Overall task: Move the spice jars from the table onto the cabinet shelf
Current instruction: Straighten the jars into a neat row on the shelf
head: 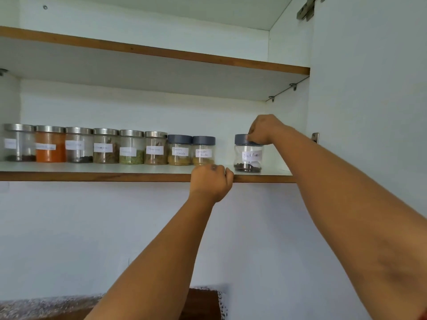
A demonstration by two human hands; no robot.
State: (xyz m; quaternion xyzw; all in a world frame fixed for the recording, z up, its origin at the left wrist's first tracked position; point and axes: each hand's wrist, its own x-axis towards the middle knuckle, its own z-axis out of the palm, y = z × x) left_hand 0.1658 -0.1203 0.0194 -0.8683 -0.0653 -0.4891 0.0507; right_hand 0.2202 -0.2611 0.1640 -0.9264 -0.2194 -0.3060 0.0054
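Observation:
A clear jar labelled black pepper (247,158) with a grey lid stands on the cabinet shelf (115,175) near its right end. My right hand (263,130) grips the jar's grey lid from above. A gap separates this jar from a row of several labelled spice jars (106,146) that runs along the shelf to the left, some with steel lids, two with grey lids. My left hand (211,182) hangs on the shelf's wooden front edge, its fingers curled over the edge just left of the pepper jar.
A second shelf (161,51) sits above, with nothing visible on it. The cabinet's right wall (288,125) is close beside the pepper jar. The open door (369,100) stands at the right. A speckled counter (46,306) shows at the bottom.

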